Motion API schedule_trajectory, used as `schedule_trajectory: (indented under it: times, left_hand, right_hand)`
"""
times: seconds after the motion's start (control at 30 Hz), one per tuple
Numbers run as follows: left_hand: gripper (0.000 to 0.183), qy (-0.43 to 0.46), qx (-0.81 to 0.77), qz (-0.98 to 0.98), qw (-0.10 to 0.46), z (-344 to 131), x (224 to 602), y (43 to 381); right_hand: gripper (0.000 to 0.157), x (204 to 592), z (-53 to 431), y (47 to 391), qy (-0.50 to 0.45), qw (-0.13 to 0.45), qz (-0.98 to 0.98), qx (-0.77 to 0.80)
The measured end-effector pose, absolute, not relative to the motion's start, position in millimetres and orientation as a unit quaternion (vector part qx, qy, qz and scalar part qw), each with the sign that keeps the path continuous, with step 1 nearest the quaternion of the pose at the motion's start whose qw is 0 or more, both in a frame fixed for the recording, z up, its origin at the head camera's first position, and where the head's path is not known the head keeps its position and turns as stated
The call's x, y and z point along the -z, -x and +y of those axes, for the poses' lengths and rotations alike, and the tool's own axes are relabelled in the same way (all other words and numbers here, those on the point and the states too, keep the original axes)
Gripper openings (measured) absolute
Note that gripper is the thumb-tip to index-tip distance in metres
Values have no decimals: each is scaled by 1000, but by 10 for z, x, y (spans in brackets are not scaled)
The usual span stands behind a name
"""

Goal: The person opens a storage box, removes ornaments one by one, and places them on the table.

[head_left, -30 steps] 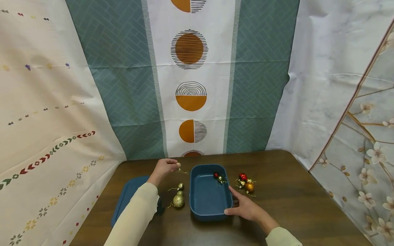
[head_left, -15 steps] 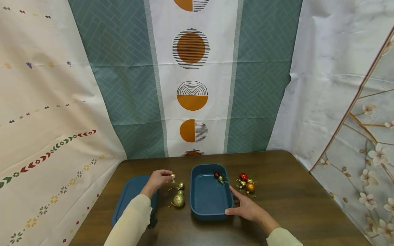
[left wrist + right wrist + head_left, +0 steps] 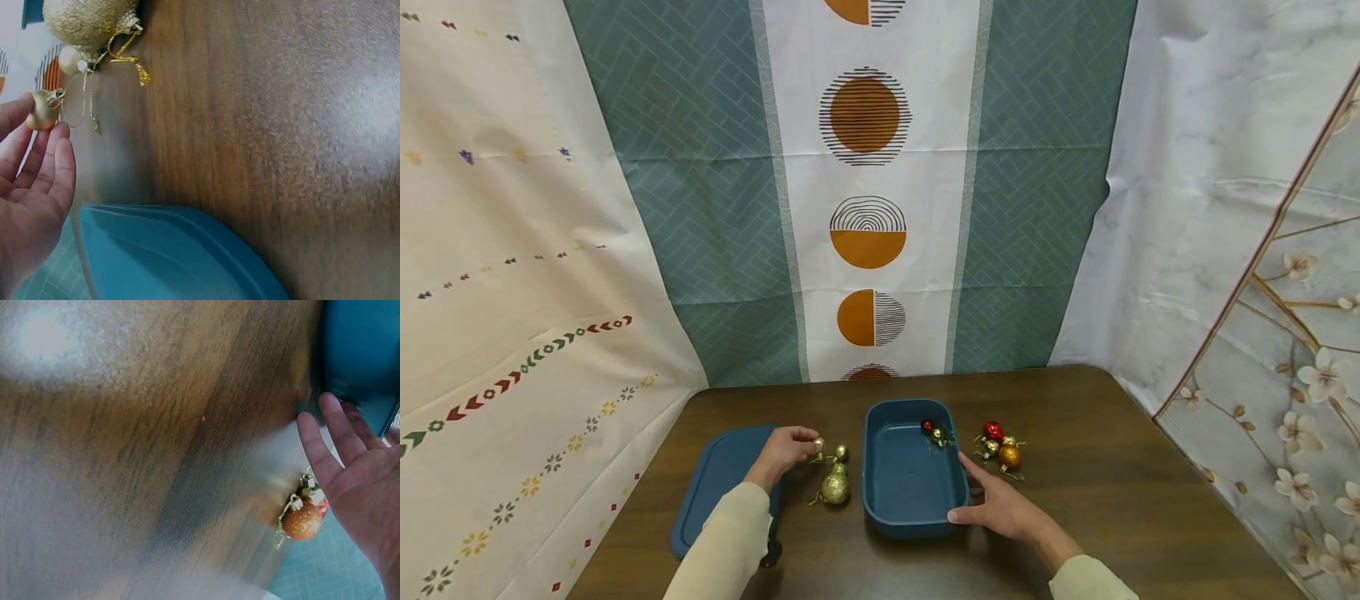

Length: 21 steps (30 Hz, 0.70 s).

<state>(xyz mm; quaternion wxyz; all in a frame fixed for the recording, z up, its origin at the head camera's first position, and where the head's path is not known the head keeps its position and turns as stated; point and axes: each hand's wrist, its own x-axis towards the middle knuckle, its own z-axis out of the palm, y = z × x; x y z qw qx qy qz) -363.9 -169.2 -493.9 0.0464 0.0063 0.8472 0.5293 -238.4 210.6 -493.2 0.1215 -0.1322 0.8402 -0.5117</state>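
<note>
My left hand [image 3: 784, 454] pinches a small gold bauble [image 3: 44, 112] between thumb and fingertips, its string loop hanging free in the left wrist view. Right beside it on the table are another small gold bauble [image 3: 842, 452] and a larger glittery gold bauble [image 3: 835, 489]. The deep blue container [image 3: 904, 483] stands right of them, with a small red bauble [image 3: 927, 426] and a gold one [image 3: 937, 435] at its far right corner. My right hand [image 3: 996, 500] holds the container's right side, thumb at the near rim and fingers against the outer wall.
A flat blue lid [image 3: 718, 479] lies at the left, partly under my left forearm. Right of the container sits a cluster of baubles, among them a red one [image 3: 992, 431] and an orange one [image 3: 303, 520]. Patterned cloth [image 3: 865, 250] hangs behind the wooden table [image 3: 1112, 500].
My left hand has moved left and toward me with the gold bauble, coming down beside the other gold baubles. My right hand and the container have stayed in place.
</note>
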Motion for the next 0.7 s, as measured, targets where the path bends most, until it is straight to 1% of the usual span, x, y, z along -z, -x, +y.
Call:
schedule_trajectory:
  times: [0.13,0.37,0.7]
  left_hand:
    - [28,-7,-517,854,49,-1656,4945,3634]
    - [24,-14,-493,869,49,-1607,5025,3680]
    - [24,-31,-456,889,32,-1589,5084,3717]
  right_hand:
    - [100,4928,2105,2378,124,125,842,511]
    - [100,4948,2110,2383,125,127,836,519]
    - [101,4937,2103,2381,122,124,843,509]
